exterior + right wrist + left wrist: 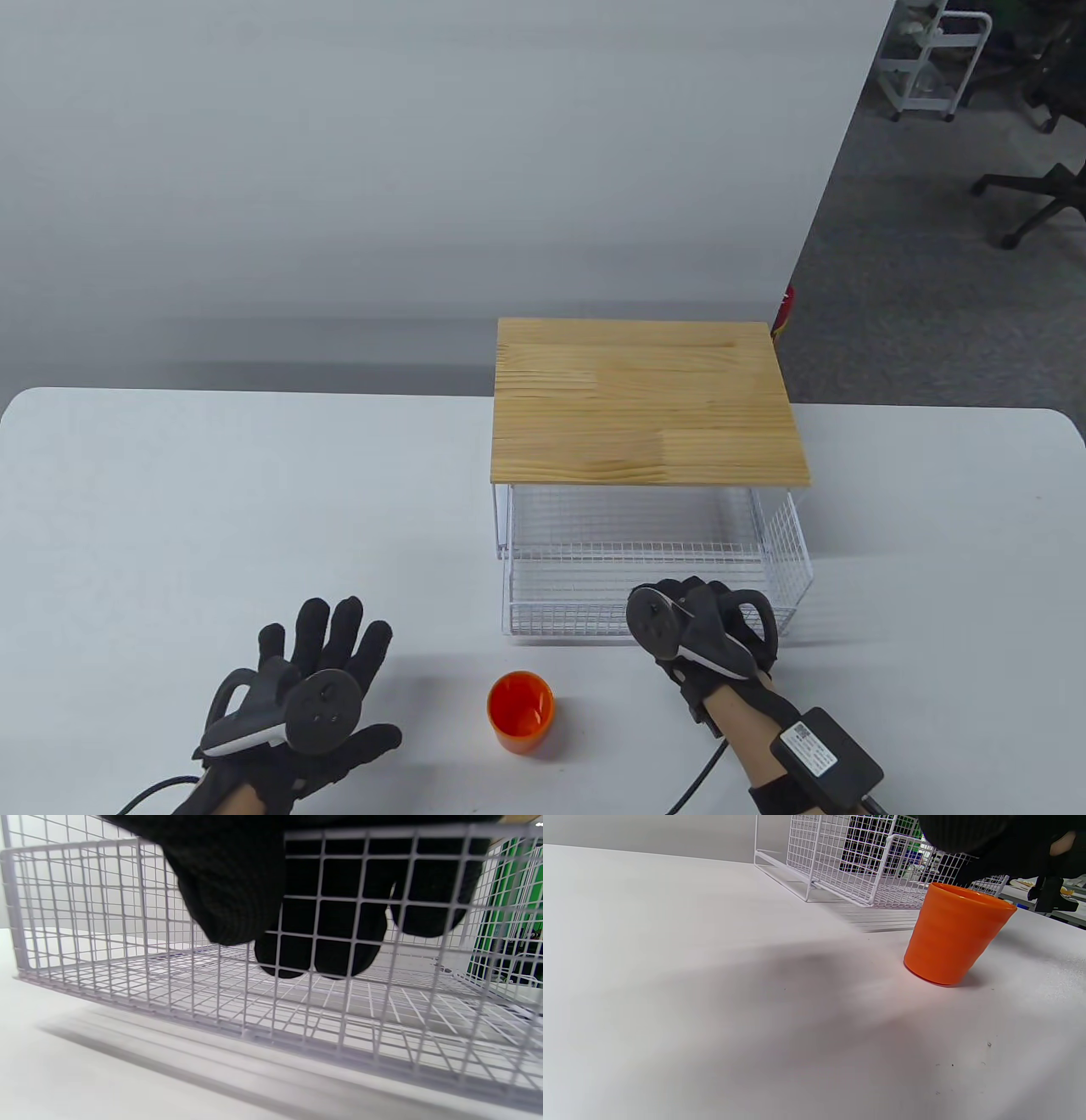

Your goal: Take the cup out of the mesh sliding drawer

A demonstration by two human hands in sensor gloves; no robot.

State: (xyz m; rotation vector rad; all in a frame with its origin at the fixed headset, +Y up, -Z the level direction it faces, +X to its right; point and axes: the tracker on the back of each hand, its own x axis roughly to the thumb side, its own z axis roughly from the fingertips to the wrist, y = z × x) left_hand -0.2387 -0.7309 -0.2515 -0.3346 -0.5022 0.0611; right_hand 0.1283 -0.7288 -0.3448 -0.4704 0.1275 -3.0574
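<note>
The orange cup stands upright on the white table, in front of the mesh drawer; it also shows in the left wrist view. The white mesh drawer is slid partly out from under the wooden top and holds nothing. My right hand grips the drawer's front wall near its right end. In the right wrist view its fingers hang inside the mesh and the thumb is outside. My left hand lies open and flat on the table, left of the cup, holding nothing.
The wire frame with its wooden top stands at the table's back middle. A grey wall is behind it. Office chairs and a white cart stand on the floor at the far right. Cables trail from both wrists at the table's front edge.
</note>
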